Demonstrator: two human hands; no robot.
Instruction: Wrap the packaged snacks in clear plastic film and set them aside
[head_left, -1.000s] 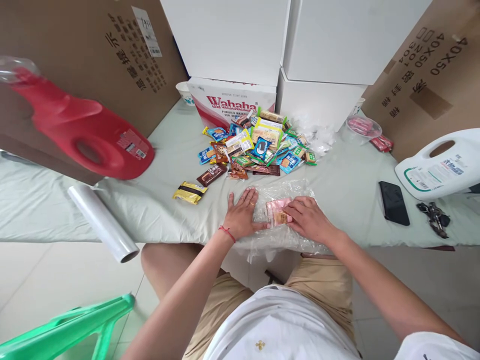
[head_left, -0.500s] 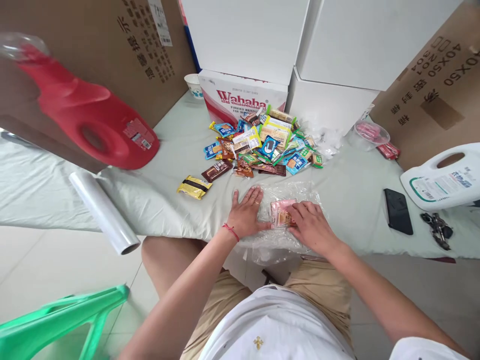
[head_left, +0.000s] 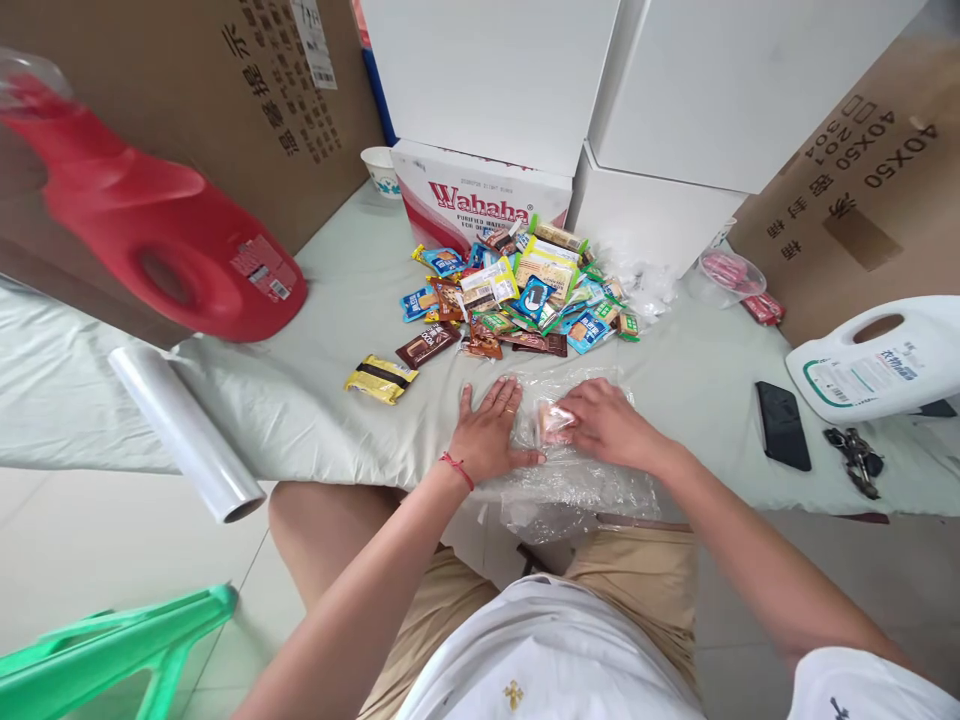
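Note:
My left hand (head_left: 487, 430) lies flat with its fingers spread, pressing the left edge of a clear plastic film sheet (head_left: 577, 492) on the cloth. My right hand (head_left: 604, 425) has its fingers bent onto the right side of a small pink snack packet (head_left: 553, 422), which sits on the film. Part of that packet is covered by the fingers and some of it shines with glare. The film hangs over the front table edge. Beyond my hands lies a pile of wrapped snacks (head_left: 525, 295), with a yellow packet (head_left: 380, 379) and a brown cocoa packet (head_left: 427, 344) at its left.
A roll of clear film (head_left: 187, 435) overhangs the table's front left. A red jug (head_left: 161, 235) stands behind it. At right are a phone (head_left: 783, 425), keys (head_left: 855, 462), a white bottle (head_left: 877, 365) and a plastic tub (head_left: 727, 280). A Wahaha carton (head_left: 480, 185) backs the snacks.
My right hand has shifted slightly left and up, with its fingers bent more over the pink packet, which appears tilted and less visible. The left hand stays pressed in place. The view has shifted a little.

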